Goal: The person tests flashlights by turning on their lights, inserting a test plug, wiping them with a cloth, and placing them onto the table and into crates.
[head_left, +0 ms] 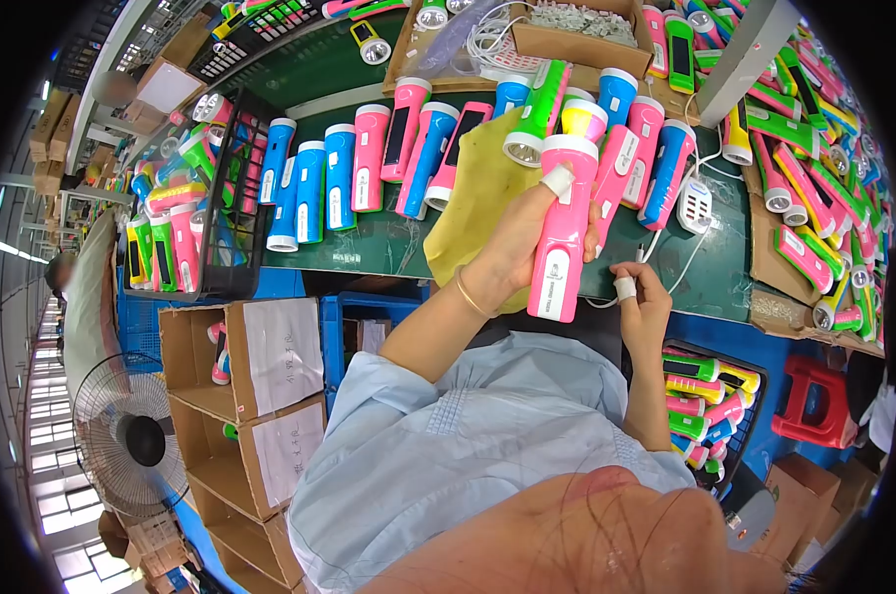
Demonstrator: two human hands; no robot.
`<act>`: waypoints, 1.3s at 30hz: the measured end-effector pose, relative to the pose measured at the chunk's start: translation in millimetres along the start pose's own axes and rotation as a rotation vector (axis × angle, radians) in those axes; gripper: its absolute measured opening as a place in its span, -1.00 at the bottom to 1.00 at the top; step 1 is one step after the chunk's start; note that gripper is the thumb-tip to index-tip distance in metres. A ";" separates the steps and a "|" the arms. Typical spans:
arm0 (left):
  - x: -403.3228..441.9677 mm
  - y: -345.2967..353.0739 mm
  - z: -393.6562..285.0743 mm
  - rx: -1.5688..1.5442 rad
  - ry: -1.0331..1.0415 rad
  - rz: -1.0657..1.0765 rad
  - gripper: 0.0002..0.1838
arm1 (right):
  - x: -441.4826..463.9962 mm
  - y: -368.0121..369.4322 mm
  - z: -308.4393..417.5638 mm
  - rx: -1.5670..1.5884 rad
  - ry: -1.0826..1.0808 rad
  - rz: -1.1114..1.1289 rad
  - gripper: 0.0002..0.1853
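Note:
My left hand (pixel 512 233), with white tape on its thumb, is wrapped round a pink flashlight (pixel 564 238) with a white head and a white switch panel. The flashlight's head points away from me. My right hand (pixel 645 309), also with a taped digit, is beside the flashlight's lower end, its fingers apart and slightly curled and nothing visible in them. Near its fingertips runs a thin white cable, which leads to a white multi-port block (pixel 695 205). A yellow cloth (pixel 472 213) lies under my left hand. A green flashlight (pixel 539 112) lies beyond it.
Blue and pink flashlights (pixel 341 176) line the green bench (pixel 369 259). A black crate (pixel 232 213) of flashlights is at the left, and a large heap (pixel 799 139) at the right. Cardboard compartments (pixel 205 396) and a fan (pixel 143 441) are lower left; a red stool (pixel 812 401) is lower right.

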State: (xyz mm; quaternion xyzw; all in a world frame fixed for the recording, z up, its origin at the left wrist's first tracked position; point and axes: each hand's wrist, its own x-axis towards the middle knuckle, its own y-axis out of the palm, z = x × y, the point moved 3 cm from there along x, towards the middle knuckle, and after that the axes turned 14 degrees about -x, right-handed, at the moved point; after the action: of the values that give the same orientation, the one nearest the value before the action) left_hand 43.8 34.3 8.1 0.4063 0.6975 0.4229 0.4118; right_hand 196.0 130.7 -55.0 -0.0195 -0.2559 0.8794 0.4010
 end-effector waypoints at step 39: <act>-10.3 21.8 69.7 1.466 0.334 0.106 -0.37 | -17.2 -39.2 15.6 0.271 0.078 -0.065 -0.62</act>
State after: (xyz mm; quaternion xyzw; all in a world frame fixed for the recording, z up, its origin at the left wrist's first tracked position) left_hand 115.9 49.5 9.5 0.5400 0.8328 -0.0744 -0.0962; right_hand 231.2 133.0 -26.2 0.0089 -0.1193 0.8911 0.4379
